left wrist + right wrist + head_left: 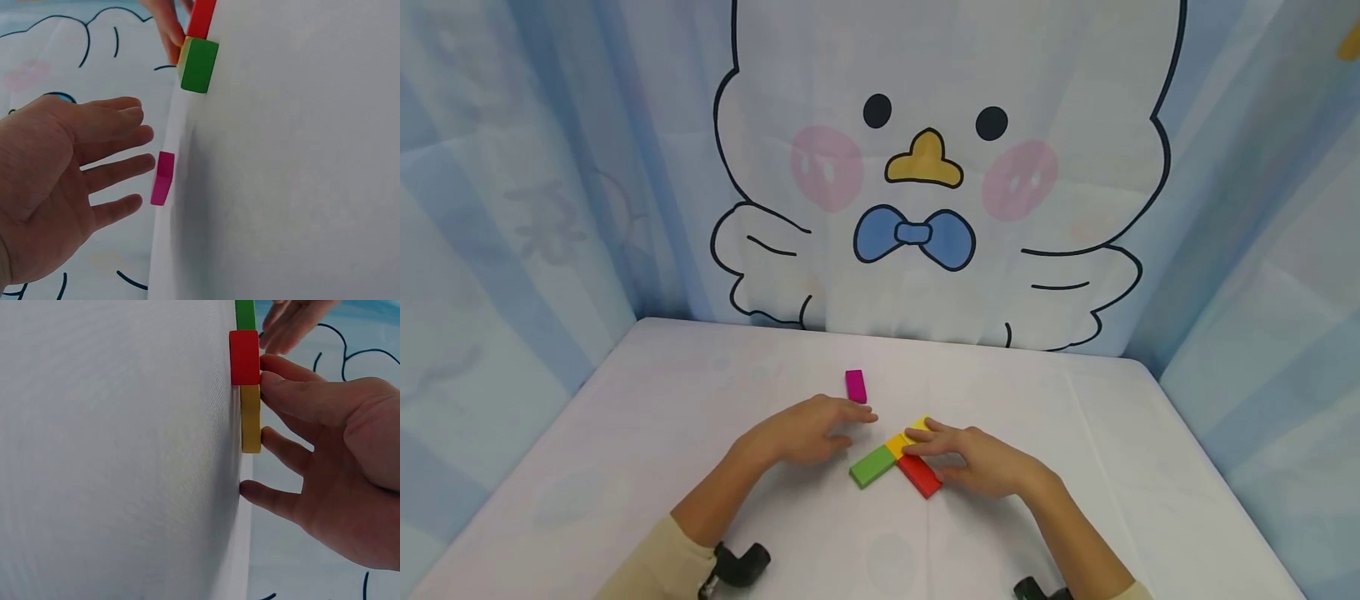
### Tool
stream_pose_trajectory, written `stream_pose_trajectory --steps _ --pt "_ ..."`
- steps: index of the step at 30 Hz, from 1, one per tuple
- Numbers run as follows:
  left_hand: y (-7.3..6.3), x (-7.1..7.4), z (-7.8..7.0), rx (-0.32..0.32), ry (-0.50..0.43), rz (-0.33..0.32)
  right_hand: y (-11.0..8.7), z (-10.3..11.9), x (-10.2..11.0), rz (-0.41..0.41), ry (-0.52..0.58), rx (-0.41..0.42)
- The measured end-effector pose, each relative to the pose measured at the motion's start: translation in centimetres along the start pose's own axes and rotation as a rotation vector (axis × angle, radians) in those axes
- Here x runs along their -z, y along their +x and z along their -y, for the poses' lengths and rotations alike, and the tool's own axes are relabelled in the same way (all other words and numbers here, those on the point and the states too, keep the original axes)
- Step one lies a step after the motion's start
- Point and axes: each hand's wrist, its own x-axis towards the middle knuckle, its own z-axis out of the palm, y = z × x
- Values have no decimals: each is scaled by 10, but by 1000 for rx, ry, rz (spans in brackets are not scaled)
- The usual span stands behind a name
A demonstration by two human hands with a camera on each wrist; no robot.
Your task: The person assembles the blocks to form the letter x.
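Several blocks lie in a joined T-like group. A green block (872, 467), an orange-yellow block (897, 446) and a yellow block (919, 424) form a slanting row, and a red block (919, 477) branches off toward the front right. My right hand (988, 460) reaches over the group, its fingertips touching the yellow blocks and its thumb beside the red one. In the right wrist view its fingers are loosely extended. My left hand (808, 429) hovers with fingers extended and nothing in them. Just beyond its fingertips lies a magenta block (856, 386), apart from the group.
A white cloth covers the table (760, 358). Behind it hangs a curtain (1075, 75) with a cartoon bird, and pale blue curtains close off both sides. Black wrist devices (741, 565) sit close to the tabletop near the front.
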Motion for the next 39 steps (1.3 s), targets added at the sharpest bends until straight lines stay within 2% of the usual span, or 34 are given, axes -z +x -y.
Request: stream_pose_trajectory --steps 7,15,19,28,34,39 --pt "10 14 9 42 -6 -38 -1 -1 -1 -1 16 -14" --pt "30 28 28 85 73 -41 -1 -1 -3 2 16 -15" --pt "37 29 34 103 66 -39 -2 -1 -4 6 14 -13" --pt "57 28 45 82 41 -40 -2 0 -3 7 20 -29" --pt "69 28 46 102 -6 -21 -1 1 -3 2 19 -34" --pt "73 31 48 84 -20 -14 -1 3 -1 -2 14 -49"
